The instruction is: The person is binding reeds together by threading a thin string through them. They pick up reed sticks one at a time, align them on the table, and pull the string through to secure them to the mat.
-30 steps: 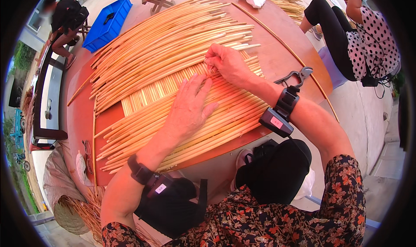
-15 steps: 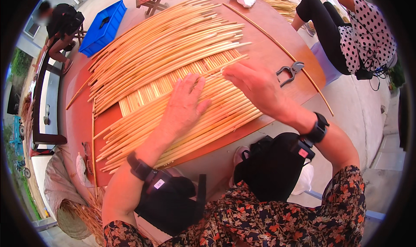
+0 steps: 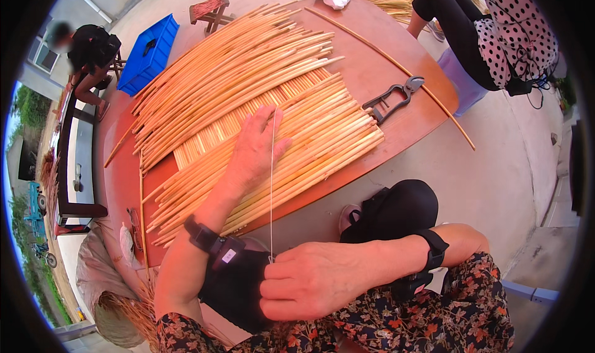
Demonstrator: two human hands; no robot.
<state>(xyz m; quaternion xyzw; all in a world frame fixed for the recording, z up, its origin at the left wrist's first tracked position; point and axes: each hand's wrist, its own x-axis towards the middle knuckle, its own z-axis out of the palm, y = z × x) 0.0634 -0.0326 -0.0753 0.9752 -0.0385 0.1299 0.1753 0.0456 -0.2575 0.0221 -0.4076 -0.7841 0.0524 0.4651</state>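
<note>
My left hand (image 3: 254, 147) lies flat, fingers spread, on a mat of pale bamboo sticks (image 3: 248, 105) laid side by side on a reddish-brown table (image 3: 396, 56). My right hand (image 3: 307, 288) is drawn back close to my body and pinches a thin taut string (image 3: 271, 179) that runs up to the sticks by my left fingertips. Both wrists carry black bands. Black pliers (image 3: 390, 98) lie on the table to the right of the sticks.
One long thin cane (image 3: 396, 65) lies across the table's right side. A blue crate (image 3: 147, 52) and a small stool (image 3: 211, 9) stand beyond the table. A seated person in a dotted top (image 3: 489, 37) is at the right, another person (image 3: 87, 56) at the far left.
My right hand left the sticks and pulled back toward my body, drawing the string tight. My left hand stayed pressed on the sticks.
</note>
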